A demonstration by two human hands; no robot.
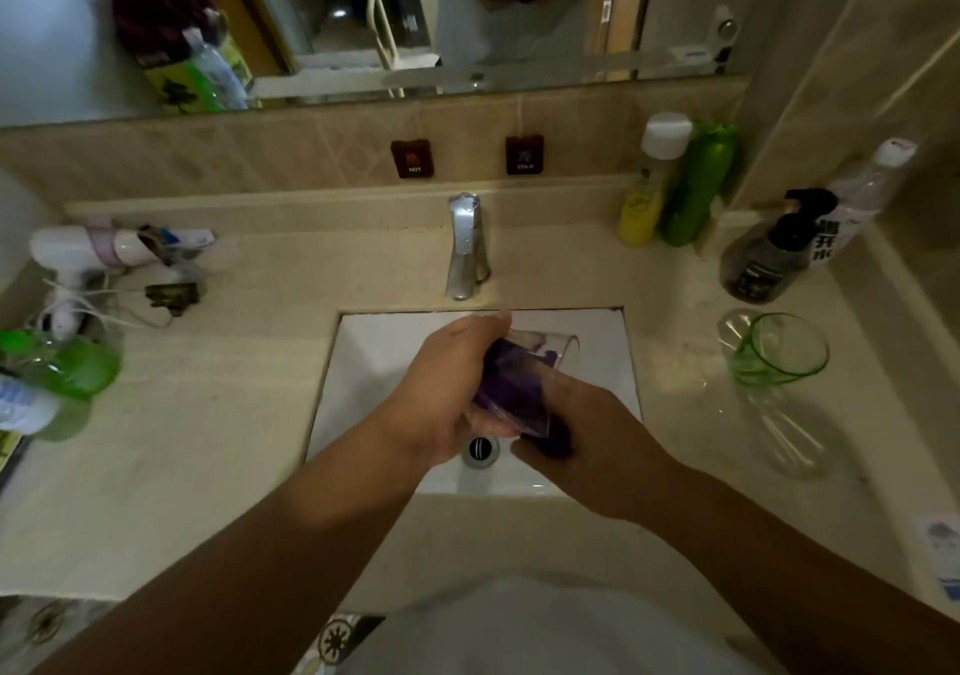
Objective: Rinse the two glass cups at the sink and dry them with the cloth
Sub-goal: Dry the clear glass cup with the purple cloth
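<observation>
Now glass cup (pixel 540 357) between both hands (pixel 441 393).

cloth (pixel 519 383) blurred inside glass cup (pixel 540 357), bottle (pixel 21 404) cut off

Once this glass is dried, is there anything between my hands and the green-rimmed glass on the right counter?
Nothing visible blocks it. The green-rimmed glass stands on bare counter right of the sink. The right hand holds the purple cloth at the clear glass, gripped by the left hand. The dark pump bottle stands behind that glass, off the path.
</observation>
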